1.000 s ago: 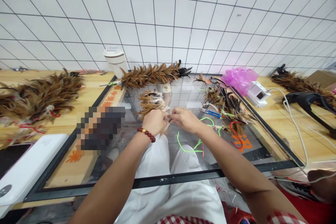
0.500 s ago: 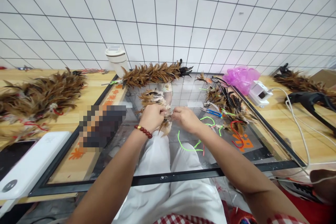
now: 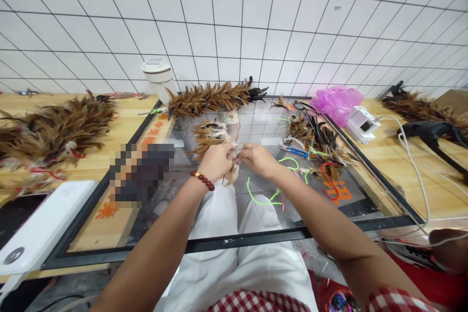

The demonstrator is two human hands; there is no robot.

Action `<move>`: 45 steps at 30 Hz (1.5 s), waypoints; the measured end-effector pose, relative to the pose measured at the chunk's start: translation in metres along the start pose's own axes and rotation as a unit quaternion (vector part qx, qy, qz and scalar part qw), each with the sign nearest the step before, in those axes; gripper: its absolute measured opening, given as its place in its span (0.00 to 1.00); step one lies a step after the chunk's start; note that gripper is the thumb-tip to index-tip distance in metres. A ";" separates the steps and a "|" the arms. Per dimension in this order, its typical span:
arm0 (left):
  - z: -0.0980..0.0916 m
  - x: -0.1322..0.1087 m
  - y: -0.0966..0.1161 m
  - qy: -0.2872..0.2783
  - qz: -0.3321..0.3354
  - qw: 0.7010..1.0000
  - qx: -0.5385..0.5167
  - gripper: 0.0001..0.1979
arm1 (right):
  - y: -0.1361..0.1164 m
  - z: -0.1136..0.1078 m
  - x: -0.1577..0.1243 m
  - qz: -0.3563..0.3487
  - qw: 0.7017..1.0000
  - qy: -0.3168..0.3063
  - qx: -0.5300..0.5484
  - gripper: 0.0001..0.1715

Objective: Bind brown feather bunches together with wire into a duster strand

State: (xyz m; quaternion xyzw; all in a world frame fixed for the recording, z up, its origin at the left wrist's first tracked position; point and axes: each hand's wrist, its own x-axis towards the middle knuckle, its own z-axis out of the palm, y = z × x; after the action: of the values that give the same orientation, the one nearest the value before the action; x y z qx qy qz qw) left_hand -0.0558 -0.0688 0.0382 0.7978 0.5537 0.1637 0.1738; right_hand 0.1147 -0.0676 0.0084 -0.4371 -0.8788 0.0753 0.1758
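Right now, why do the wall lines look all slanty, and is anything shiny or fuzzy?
In the head view, the wide lens fans the wall tiles outward; the glass tabletop mirrors them; a pixelated patch sits beside the left hand, which, with the right hand and feather bundle, looks sharp.

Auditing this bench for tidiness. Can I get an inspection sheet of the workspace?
Surface: glass tabletop in a black frame, wooden benches either side.
Job's things: feather bundle, over the glass.
Clutter: loose feathers, blue scissors, green cord, pink bag, feather pile.
Hands: left hand grips the bundle; right hand pinches its end.
Cables: white cable across the wood at right.
Surroundings: white tiled wall behind.
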 end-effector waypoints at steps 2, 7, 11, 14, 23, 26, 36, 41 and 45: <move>0.001 0.001 0.000 0.019 0.000 1.000 -0.004 0.16 | -0.003 -0.002 0.000 -0.020 0.998 0.008 -0.053 0.14; 0.000 0.003 0.003 0.010 0.056 0.998 -0.030 0.15 | -0.005 -0.008 -0.004 -0.044 0.985 0.009 -0.164 0.12; -0.002 0.001 0.007 -0.005 0.062 0.994 -0.088 0.19 | 0.003 -0.014 -0.007 -0.036 0.983 0.026 -0.181 0.11; -0.001 0.000 0.009 -0.040 0.082 0.993 -0.078 0.15 | 0.004 -0.018 -0.007 -0.057 0.980 0.042 -0.189 0.13; 0.014 0.007 0.004 0.042 -0.032 0.939 -0.339 0.12 | 0.006 -0.010 -0.002 0.082 0.966 0.215 0.118 0.16; 0.017 0.010 0.007 0.063 -0.106 0.797 -0.592 0.09 | 0.004 -0.007 0.002 0.174 0.907 0.202 0.326 0.15; 0.012 0.008 0.019 0.095 -0.130 0.656 -0.737 0.07 | -0.026 0.000 0.004 0.168 0.861 0.136 0.460 0.19; 0.020 0.006 0.023 0.080 -0.111 0.659 -0.740 0.07 | -0.027 0.007 0.005 0.160 0.866 0.165 0.444 0.14; 0.024 0.007 0.021 0.103 -0.108 0.650 -0.745 0.10 | -0.021 0.006 0.004 0.161 0.871 0.163 0.434 0.14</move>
State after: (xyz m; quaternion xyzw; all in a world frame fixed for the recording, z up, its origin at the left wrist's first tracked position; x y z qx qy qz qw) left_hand -0.0252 -0.0711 0.0271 0.3128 0.3417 0.5822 0.6681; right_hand 0.0951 -0.0772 0.0095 -0.4586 -0.6337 0.4043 0.4740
